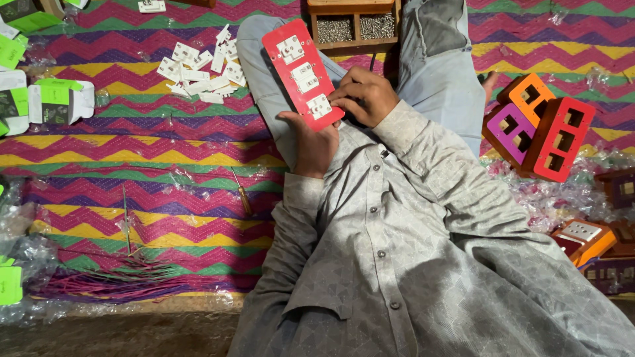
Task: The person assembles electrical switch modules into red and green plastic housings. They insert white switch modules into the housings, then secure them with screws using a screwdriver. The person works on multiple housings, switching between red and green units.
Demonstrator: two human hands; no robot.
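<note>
While the person sits on the zigzag mat (152, 145), three open box shells (539, 129) (orange, purple, red) lie stacked at right on crumpled plastic wrap (562, 198). White-and-green packets (56, 102) line the left edge; exact count unclear. Red plate (302, 73) sits over the lap, carrying three white sockets. Left hand (314, 145) grips its lower end, fingers curled behind. Right hand (364, 96) rests on the lowest socket (319, 106), fingers bunched together. Loose white sockets (202, 73) are piled up-left. One screwdriver (242, 193) lies on the mat.
</note>
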